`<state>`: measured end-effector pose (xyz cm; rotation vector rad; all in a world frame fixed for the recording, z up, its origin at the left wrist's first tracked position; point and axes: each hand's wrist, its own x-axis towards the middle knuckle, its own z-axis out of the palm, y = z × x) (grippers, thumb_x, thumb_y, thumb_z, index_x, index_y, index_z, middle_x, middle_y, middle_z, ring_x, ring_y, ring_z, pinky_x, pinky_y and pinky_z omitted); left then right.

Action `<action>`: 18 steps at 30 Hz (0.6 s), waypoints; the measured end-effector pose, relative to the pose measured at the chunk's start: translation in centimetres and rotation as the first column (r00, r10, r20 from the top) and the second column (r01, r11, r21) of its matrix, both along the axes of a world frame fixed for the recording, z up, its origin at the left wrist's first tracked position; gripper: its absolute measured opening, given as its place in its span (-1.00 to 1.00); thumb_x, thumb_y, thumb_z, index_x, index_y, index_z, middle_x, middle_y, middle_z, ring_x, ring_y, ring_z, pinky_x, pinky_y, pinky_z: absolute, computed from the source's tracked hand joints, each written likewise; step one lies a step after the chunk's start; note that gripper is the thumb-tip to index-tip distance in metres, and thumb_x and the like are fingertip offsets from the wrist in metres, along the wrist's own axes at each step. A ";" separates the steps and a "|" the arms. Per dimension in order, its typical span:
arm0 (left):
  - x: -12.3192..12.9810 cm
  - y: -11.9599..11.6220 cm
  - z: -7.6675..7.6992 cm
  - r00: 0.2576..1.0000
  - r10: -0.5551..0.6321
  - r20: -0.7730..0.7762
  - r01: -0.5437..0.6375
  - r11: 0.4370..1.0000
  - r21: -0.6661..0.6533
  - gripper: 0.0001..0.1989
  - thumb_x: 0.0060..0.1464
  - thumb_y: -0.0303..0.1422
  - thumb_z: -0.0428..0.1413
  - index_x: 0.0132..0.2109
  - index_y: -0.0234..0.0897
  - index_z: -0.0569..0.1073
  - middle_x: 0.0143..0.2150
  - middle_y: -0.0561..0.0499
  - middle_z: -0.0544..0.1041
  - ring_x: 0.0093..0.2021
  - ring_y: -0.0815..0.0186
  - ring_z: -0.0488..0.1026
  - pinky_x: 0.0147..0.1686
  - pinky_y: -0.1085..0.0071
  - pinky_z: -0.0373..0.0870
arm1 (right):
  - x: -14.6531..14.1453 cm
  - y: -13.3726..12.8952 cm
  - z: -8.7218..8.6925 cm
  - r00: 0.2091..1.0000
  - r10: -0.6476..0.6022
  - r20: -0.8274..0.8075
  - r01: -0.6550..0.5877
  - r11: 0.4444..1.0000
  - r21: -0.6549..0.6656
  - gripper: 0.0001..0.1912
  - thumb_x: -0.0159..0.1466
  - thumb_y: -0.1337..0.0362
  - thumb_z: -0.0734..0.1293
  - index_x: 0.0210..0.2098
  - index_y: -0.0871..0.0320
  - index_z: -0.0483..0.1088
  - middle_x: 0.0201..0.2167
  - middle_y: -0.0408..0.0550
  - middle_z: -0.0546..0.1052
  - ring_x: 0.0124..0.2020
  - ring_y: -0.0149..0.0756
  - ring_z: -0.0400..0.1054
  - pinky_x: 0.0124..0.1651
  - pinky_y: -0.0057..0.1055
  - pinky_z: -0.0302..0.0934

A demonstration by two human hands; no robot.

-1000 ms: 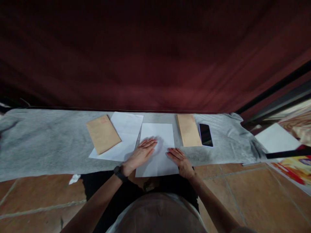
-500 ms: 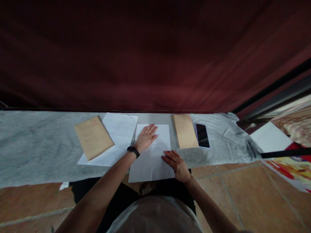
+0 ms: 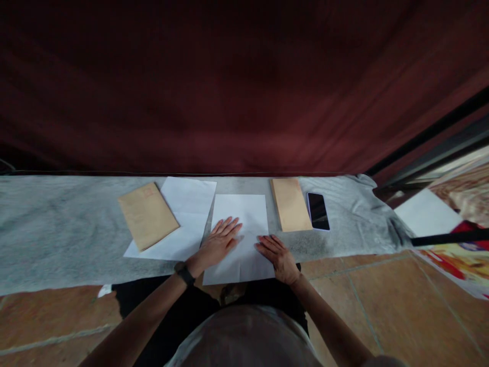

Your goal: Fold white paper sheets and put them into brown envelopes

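Note:
A white sheet of paper (image 3: 248, 209) with faint creases lies in front of me, its near end reaching past the table edge. My left hand (image 3: 217, 244), with a dark band on the wrist, rests on the left part of the sheet, fingers stretched out. On the sheet's right edge my right hand (image 3: 279, 259) lies flat with its fingers extended. Left of the sheet is more white paper (image 3: 187, 204), partly covered by a brown envelope (image 3: 147, 216). A stack of brown envelopes (image 3: 291, 204) sits to the right.
A phone (image 3: 318, 211) lies just right of the envelope stack. Grey cloth (image 3: 69, 229) covers the narrow table. A dark red curtain (image 3: 244, 102) hangs behind it. At the far right are a dark metal frame (image 3: 431, 135), a white sheet (image 3: 428, 213) and a colourful printed bag (image 3: 462, 260).
My left hand has slid down the sheet toward me, from its upper part to about the middle. My right hand stays at the right edge.

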<state>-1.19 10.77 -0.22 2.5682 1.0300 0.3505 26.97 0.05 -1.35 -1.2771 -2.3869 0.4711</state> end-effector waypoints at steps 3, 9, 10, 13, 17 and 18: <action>-2.9 -3.6 1.5 0.989 -0.144 -0.006 0.143 0.983 -0.112 -0.41 0.33 -0.15 0.05 0.43 -0.02 0.16 0.48 -0.01 0.16 0.48 0.19 0.04 0.44 0.10 -0.03 | 0.1 -0.1 -0.2 1.000 -0.001 -0.004 0.001 1.000 0.003 -0.31 0.23 0.34 0.28 0.36 0.08 0.23 0.39 0.08 0.27 0.39 -0.07 0.14 0.44 0.10 -0.04; -7.9 -6.8 3.2 0.990 -0.141 -0.008 0.136 0.968 -0.213 -0.10 0.07 -0.22 0.31 0.46 -0.04 0.07 0.49 -0.09 0.12 0.48 0.08 0.06 0.41 0.05 0.11 | 0.3 -0.2 -0.4 0.998 -0.012 -0.061 0.014 1.000 0.024 -0.43 0.32 0.31 0.27 0.32 0.03 0.30 0.32 0.06 0.38 0.34 -0.08 0.23 0.43 0.10 0.00; -8.1 -7.0 3.1 0.994 -0.112 -0.007 0.108 0.974 -0.198 -0.16 0.11 -0.33 0.26 0.46 -0.03 0.10 0.48 -0.07 0.14 0.47 0.12 0.09 0.40 0.08 0.14 | 0.3 -0.2 -0.4 0.997 -0.017 -0.071 0.019 0.999 0.027 -0.44 0.32 0.31 0.27 0.32 0.02 0.31 0.31 0.05 0.39 0.33 -0.08 0.25 0.42 0.11 0.01; -7.9 -7.4 2.3 0.999 -0.047 -0.014 0.045 0.991 -0.122 -0.27 0.14 -0.65 -0.02 0.40 -0.06 0.22 0.43 -0.01 0.26 0.42 0.26 0.20 0.37 0.20 0.22 | 0.2 -0.2 -0.4 0.995 -0.032 -0.096 0.034 0.999 0.028 -0.47 0.33 0.36 0.24 0.28 0.00 0.35 0.28 0.03 0.42 0.31 -0.11 0.28 0.41 0.11 0.04; -6.4 -8.0 1.4 0.997 -0.043 -0.063 0.042 0.999 -0.006 -0.37 0.13 -0.69 -0.07 0.29 -0.20 0.39 0.36 -0.08 0.37 0.38 0.22 0.27 0.35 0.19 0.26 | 0.1 -0.5 -0.2 0.991 -0.059 -0.117 0.062 0.998 0.023 -0.50 0.33 0.41 0.24 0.22 -0.02 0.42 0.25 0.00 0.46 0.29 -0.14 0.31 0.40 0.09 0.08; -6.2 -8.1 1.3 0.997 -0.046 -0.069 0.047 0.999 0.014 -0.40 0.14 -0.68 -0.06 0.26 -0.21 0.42 0.35 -0.09 0.38 0.37 0.20 0.28 0.35 0.17 0.25 | 0.1 -0.6 -0.2 0.991 -0.067 -0.119 0.071 0.997 0.024 -0.51 0.33 0.40 0.25 0.21 -0.02 0.43 0.24 0.00 0.46 0.28 -0.13 0.31 0.39 0.09 0.09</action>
